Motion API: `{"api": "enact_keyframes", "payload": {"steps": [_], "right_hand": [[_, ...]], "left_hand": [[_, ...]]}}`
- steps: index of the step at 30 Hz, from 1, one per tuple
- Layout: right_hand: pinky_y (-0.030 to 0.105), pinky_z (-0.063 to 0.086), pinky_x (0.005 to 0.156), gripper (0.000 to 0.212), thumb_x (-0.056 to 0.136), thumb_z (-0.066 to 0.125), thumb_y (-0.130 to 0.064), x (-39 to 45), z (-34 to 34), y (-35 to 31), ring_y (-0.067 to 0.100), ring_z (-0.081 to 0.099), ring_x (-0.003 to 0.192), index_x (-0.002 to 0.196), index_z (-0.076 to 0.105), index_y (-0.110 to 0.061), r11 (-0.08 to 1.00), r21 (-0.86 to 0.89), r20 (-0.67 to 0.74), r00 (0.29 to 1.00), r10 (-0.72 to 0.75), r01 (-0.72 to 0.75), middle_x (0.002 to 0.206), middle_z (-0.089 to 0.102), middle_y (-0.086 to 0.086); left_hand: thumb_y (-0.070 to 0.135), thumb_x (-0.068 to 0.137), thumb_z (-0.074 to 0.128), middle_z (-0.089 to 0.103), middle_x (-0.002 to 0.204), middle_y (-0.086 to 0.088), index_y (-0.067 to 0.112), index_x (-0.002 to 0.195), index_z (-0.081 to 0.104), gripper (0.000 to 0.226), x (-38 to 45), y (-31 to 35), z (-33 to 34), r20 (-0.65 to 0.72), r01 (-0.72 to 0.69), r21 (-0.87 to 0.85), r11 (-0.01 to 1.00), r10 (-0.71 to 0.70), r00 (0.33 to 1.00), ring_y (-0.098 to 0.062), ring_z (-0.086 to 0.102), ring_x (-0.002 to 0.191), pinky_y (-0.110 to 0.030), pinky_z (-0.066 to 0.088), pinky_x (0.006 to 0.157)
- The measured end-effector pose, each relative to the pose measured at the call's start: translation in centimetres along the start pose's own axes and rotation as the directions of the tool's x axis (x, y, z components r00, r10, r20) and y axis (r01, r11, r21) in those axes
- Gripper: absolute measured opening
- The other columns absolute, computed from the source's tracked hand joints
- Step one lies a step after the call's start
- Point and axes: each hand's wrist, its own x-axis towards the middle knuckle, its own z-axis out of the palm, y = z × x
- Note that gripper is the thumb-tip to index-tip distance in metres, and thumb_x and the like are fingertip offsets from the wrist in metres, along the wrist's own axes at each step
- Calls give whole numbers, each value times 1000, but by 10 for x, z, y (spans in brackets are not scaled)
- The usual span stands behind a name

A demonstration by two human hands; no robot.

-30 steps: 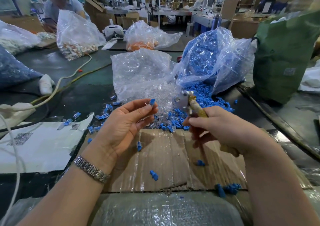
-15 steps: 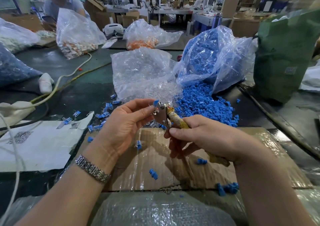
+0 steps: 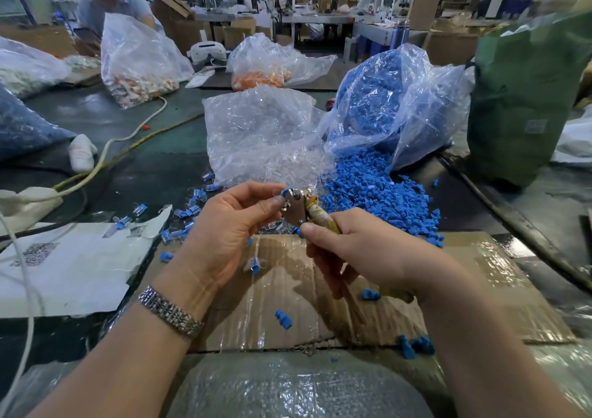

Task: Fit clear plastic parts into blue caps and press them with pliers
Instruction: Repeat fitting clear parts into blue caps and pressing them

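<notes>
Your pliers (image 3: 296, 208) have swung onto the blue cap (image 3: 284, 192) your left hand (image 3: 230, 225) pinches; right hand (image 3: 355, 251) grips their handles. Finished pieces (image 3: 179, 233) lie at nine o'clock, loose caps (image 3: 381, 199) heaped at two.

No readable text anywhere

A QR-like printed patch sits on the white sheet (image 3: 73, 267), and a small label on the green bag (image 3: 525, 97); both too blurred to read.

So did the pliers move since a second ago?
Yes. The pliers in the right hand moved left, away from the spilled blue caps, to the blue cap the left hand pinches.
</notes>
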Motion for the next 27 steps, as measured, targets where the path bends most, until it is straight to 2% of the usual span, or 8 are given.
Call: {"api": "enact_keyframes", "payload": {"steps": [6, 9, 11, 15, 19, 22, 25, 27], "right_hand": [[47, 62, 78, 52, 100, 48, -55, 0, -3, 4, 30, 74, 71, 95, 67, -7, 998, 61, 38, 999, 18, -20, 74, 72, 7], [37, 60, 66, 64, 94, 48, -62, -4, -11, 6, 32, 74, 73, 104, 67, -1, 981, 192, 97, 995, 10, -29, 80, 72, 11], [32, 58, 62, 71, 87, 50, -67, -7, -18, 7, 30, 73, 71, 105, 67, 0, 961, 278, 73, 997, -18, -3, 80, 70, 12], [39, 59, 66, 60, 82, 53, -70, -9, -33, 12, 22, 71, 69, 98, 70, -15, 985, 164, -193, 981, -19, 51, 77, 69, 3], [35, 42, 58, 42, 92, 61, -56, 0, -37, 24, 19, 58, 63, 79, 58, -16, 961, -219, -449, 892, 54, -169, 70, 62, 0], [33, 34, 55, 37, 90, 62, -51, 8, -34, 32, 22, 57, 71, 78, 54, -17, 846, -389, -514, 848, 128, -364, 79, 59, 4], [33, 31, 57, 40, 89, 62, -53, 14, -31, 38, 26, 52, 82, 81, 48, -17, 746, -475, -551, 819, 161, -466, 94, 53, 6], [36, 38, 70, 40, 89, 62, -54, 17, -29, 39, 27, 48, 89, 89, 47, -17, 727, -481, -564, 808, 172, -490, 101, 48, 6]], "left_hand": [[17, 72, 72, 76, 105, -11, 20, 90, 80, 20, 2, -3, -1, 4, -18, 59, 998, 18, 1000, -27, 70, 107, -37, 55, 96], [18, 75, 73, 76, 103, -8, 20, 93, 79, 19, 2, 0, -5, -24, -64, 74, 995, 66, 998, -23, 71, 101, -29, 58, 86], [17, 81, 75, 76, 98, -4, 21, 98, 76, 18, 3, 1, -10, -109, -139, 245, 960, 170, 979, -17, 71, 94, -22, 57, 78], [12, 88, 68, 71, 91, 2, 22, 91, 73, 12, 3, 4, -21, -313, -84, 674, 734, 387, 868, -14, 67, 86, -33, 56, 79], [16, 87, 61, 57, 91, -3, 20, 81, 71, 12, 3, 6, -35, -350, 169, 917, 360, 530, 772, -27, 55, 91, -47, 40, 87], [14, 86, 61, 44, 94, -1, 23, 82, 69, 13, 3, 4, -36, -310, 250, 951, 184, 519, 797, -31, 45, 100, -47, 30, 90], [17, 85, 66, 44, 98, 3, 25, 87, 69, 9, 4, 0, -28, -174, 120, 983, 139, 488, 855, -27, 45, 105, -43, 28, 88], [25, 87, 68, 48, 99, 7, 29, 93, 70, 7, 5, -6, -22, -43, -10, 993, 119, 436, 899, -22, 47, 108, -39, 26, 86]]}}
